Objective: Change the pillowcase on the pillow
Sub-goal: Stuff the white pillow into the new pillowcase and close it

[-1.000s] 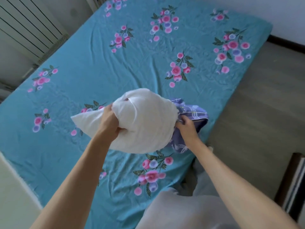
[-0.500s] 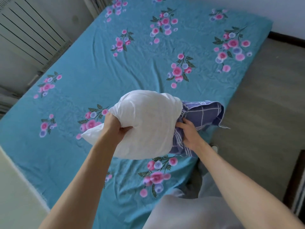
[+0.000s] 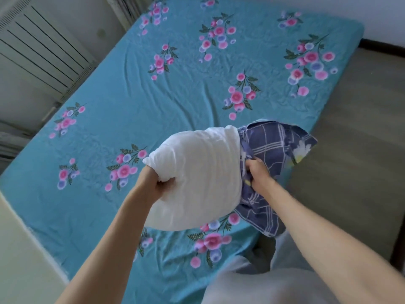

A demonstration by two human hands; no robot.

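A: What's worrying you here?

B: On the left, the left hand [image 3: 158, 183] is clenching only a bunched corner of the white pillow [image 3: 197, 183]. If that soft stuffing compresses, I'd guess the corner is going to slip free and the pillow drop onto the bed [image 3: 131, 102].

A: And the right side?

B: The right hand [image 3: 257, 174] is curling tight around a fistful of the plaid pillowcase [image 3: 271, 148], which is covering just the pillow's right end. Whether it's going on or coming off, I can't tell. Fabric bunching at the opening could be jamming it either way.

A: Where's everything sitting?

B: Both are hanging in the air above the bed's near edge, touching nothing below.
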